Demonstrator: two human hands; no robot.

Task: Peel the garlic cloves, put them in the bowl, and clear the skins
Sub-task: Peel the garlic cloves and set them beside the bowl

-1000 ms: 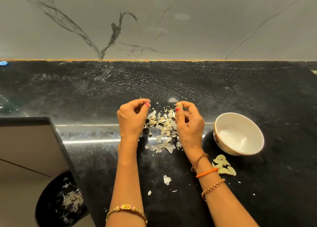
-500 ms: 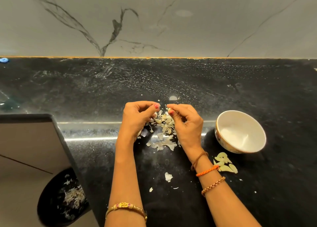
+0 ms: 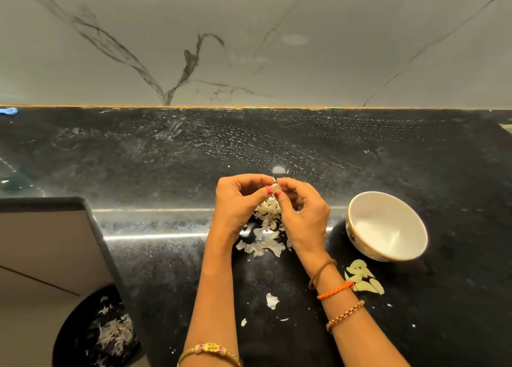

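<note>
Both hands meet above the middle of the black stone counter [image 3: 304, 150], raised over a heap of skins. The left hand [image 3: 239, 201] and the right hand [image 3: 300, 214] together pinch one garlic clove [image 3: 275, 187] between thumb and fingertips; the fingers of each hand are curled round it. A flake of skin stands up from the clove at the point where the fingertips meet.

Directly under the hands lies the pile of garlic skins [image 3: 267, 228], pale and papery, spread toward the near edge of the counter. Loose scraps of skin [image 3: 272, 301] lie apart from the pile, nearer the front edge, between the two forearms.

The white bowl [image 3: 386, 226] stands to the right of the hands, near but not touching them, tilted slightly toward the camera. Its interior shows no cloves. The peeled cloves [image 3: 363, 278] lie in a small cluster on the counter just in front of the bowl, beside the right wrist and outside the bowl.

At the left front corner of the counter, below its edge, a dark bin [image 3: 91, 336] holds discarded skins. A grey panel [image 3: 47, 242] sits above the bin, along the counter's left edge.

The left wrist carries a gold bracelet [image 3: 210, 350]; the right wrist carries three bands [image 3: 333, 290]. A marbled wall [image 3: 249, 39] rises from the far edge.
</note>
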